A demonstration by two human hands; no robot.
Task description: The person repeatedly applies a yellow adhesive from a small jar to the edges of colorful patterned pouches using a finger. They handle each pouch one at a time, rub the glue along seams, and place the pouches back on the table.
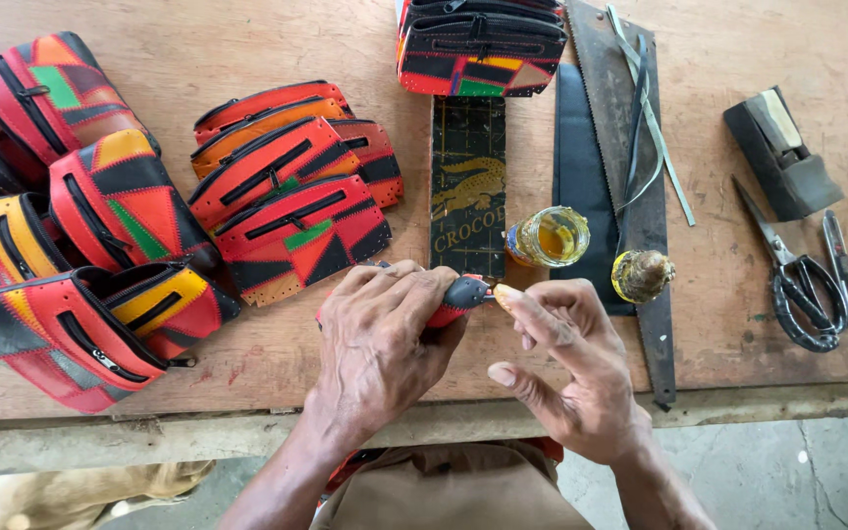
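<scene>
A person sits at a worn wooden bench (247,383), seen from above. The left hand (380,344) is closed over a small red-and-black leather piece (461,294), gripping it just in front of an open glue jar (549,237). Only the piece's end shows past the fingers. The right hand (571,368) is half open and grips nothing; its forefinger tip, smeared pale yellow, touches the exposed end of the piece, and the thumb stands apart.

The jar holds amber liquid. Its lid (642,275) lies just right of it, on a saw blade (630,177). Behind the jar lies a dark printed card (468,186), and beyond that two stacked pouches (478,44). Well to the jar's right are scissors (797,285) and a dark block (782,152).

Left of the jar sit many patchwork pouches (287,196) in red, black, orange, yellow and green, all with zips fitted. They look finished, or nearly so. The piece in hand appears to be mid-gluing, so by this view most of the batch is done and this one is not yet joined.
</scene>
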